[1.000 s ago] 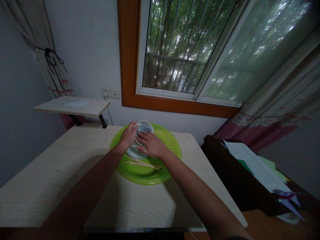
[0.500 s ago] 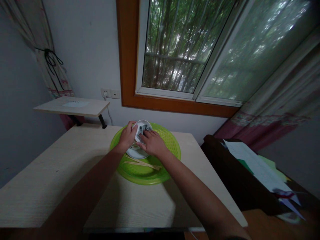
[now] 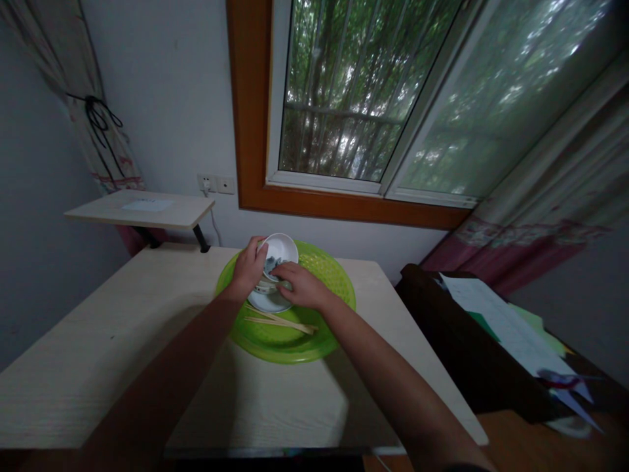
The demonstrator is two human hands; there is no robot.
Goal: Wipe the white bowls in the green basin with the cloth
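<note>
Bowl (image 3: 280, 249) tilted between my hands | left hand (image 3: 249, 267) grips its rim | right hand (image 3: 299, 286) presses cloth (image 3: 271, 265) inside, equally near

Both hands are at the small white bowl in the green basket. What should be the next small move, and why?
Probably draw the grey cloth around the inner wall of the white bowl. The left hand holds the bowl tilted at its rim, over a stack of dishes in the green basket, and the right hand has its fingertips at the cloth.
</note>
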